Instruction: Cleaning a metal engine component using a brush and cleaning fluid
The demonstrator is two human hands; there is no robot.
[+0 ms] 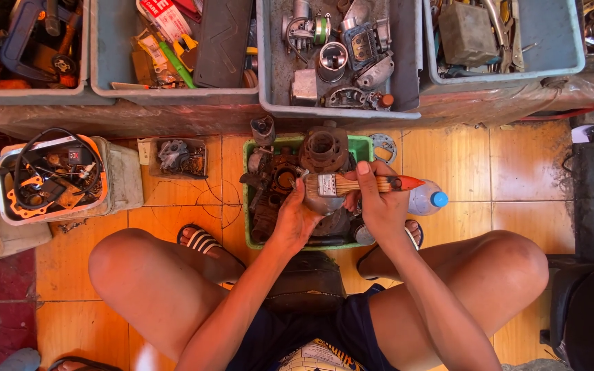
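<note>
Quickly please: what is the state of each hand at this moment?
Left hand: closed, grip on a grey metal part over the green tray.
Right hand: closed, grip on a paintbrush.

Repair workshop: bins of engine parts (338, 62)

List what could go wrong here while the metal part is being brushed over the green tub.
1. The left hand alone supports the metal part; it could slip into the green tub onto the engine parts.
2. The paintbrush in the right hand may flick grime onto bare legs.
3. The plastic bottle beside the tub could get knocked.
</note>
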